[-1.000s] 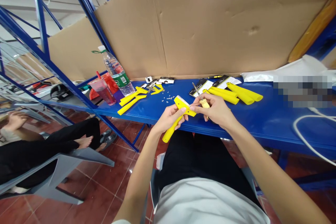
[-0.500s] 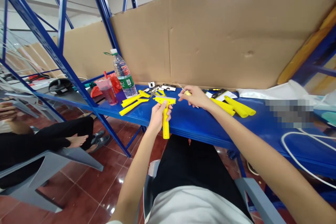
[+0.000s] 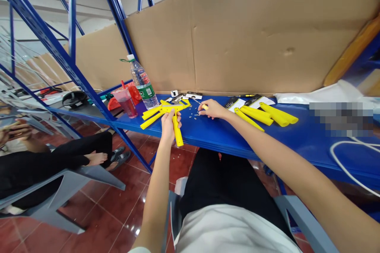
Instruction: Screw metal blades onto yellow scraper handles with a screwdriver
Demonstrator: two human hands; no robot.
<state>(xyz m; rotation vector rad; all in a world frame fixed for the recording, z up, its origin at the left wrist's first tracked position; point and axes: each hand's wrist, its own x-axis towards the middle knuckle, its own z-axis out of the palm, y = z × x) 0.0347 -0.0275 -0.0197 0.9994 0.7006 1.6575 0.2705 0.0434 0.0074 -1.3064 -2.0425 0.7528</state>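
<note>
While sitting with a dark-clothed lap point(image 3: 219, 182) close to the blue table point(image 3: 216, 132), grasping a yellow T-shaped tool point(image 3: 177, 128) in the left hand point(image 3: 169, 125), just below its crosspiece point(image 3: 176, 108), with the handle sloping back toward the lap and ending over the table's front edge. Holding that crosspiece on the far side of the fingers, in front of some yellow pieces point(image 3: 151, 121) lying to the left; cannot tell touching from apart there. Clutching a screwdriver point(image 3: 204, 106) in the curled right hand point(image 3: 213, 109), to the right of the tool and apart from it, with the shaft aimed forward and leftward. Poising the right fingertips close over small loose screws point(image 3: 195, 118) scattered on the table between tool and right hand; cannot tell whether pinching one. Can see, farther right, several yellow tubes point(image 3: 277, 116) beside black-and-white packets point(image 3: 230, 104). Far left, can see a pinkish cup point(image 3: 127, 106) next to a green-labelled bottle point(image 3: 147, 91), and, behind everything, a tall cardboard panel point(image 3: 252, 39).
</note>
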